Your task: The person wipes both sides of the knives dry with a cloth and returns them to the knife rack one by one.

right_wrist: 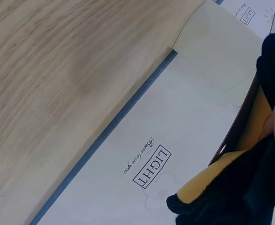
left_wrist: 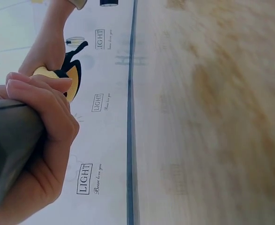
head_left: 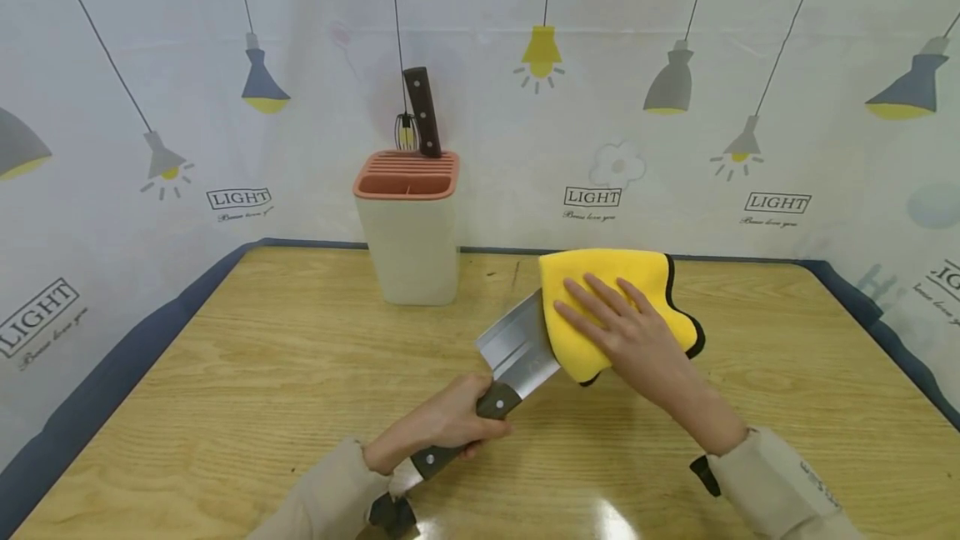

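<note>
My left hand (head_left: 450,415) grips the dark riveted handle (head_left: 498,401) of a cleaver, its broad steel blade (head_left: 521,350) tilted up and away to the right. In the left wrist view, curled fingers (left_wrist: 55,115) wrap that handle. A yellow cloth (head_left: 577,273) with black edging covers the far part of the blade. Over the cloth lies my right hand (head_left: 633,340), fingers spread on its upper face and thumb hidden underneath, pinching cloth and blade together. The right wrist view shows the cloth (right_wrist: 212,178) folded around the blade's edge, above the table.
A white knife block (head_left: 412,252) with a coral slotted top stands at the back, left of the cleaver. One dark-handled knife (head_left: 423,111) sticks up from it. The wooden table (head_left: 262,373) ends at a curtain (head_left: 495,148) printed with lamps.
</note>
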`<state>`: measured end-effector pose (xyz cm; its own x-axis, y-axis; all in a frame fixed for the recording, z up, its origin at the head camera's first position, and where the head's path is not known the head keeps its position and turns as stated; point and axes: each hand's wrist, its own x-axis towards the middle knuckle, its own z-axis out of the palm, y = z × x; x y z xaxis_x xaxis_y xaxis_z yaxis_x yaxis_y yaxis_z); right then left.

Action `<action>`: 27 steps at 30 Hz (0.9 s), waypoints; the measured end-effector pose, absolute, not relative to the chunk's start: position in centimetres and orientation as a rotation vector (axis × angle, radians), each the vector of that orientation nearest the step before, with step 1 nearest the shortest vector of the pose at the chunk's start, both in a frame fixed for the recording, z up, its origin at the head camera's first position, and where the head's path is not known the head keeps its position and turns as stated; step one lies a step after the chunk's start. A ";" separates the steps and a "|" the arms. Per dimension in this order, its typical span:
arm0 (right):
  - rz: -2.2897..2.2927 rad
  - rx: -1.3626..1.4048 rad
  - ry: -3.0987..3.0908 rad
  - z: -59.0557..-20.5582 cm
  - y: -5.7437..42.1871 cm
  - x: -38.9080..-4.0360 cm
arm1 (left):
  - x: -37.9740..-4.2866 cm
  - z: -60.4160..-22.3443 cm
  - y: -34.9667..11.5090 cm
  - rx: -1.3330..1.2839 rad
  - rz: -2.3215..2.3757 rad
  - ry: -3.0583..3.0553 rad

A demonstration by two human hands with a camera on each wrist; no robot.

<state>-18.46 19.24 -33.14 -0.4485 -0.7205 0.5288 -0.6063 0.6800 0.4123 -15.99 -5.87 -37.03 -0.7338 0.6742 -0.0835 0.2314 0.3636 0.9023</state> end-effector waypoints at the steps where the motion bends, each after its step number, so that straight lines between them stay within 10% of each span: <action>1: -0.208 1.002 -2.199 -33.1 19.3 -18.5 | -16.0 -37.0 -5.9 0.785 1.340 2.186; 27: -0.160 0.825 -2.253 -33.4 20.4 -18.6 | -15.8 -36.9 -5.8 0.739 1.342 2.192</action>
<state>-18.61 20.44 -33.40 -0.5358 -0.6042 0.5898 -0.5150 0.7874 0.3388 -15.78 -5.84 -36.87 -0.7483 0.6547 -0.1064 0.2029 0.3787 0.9030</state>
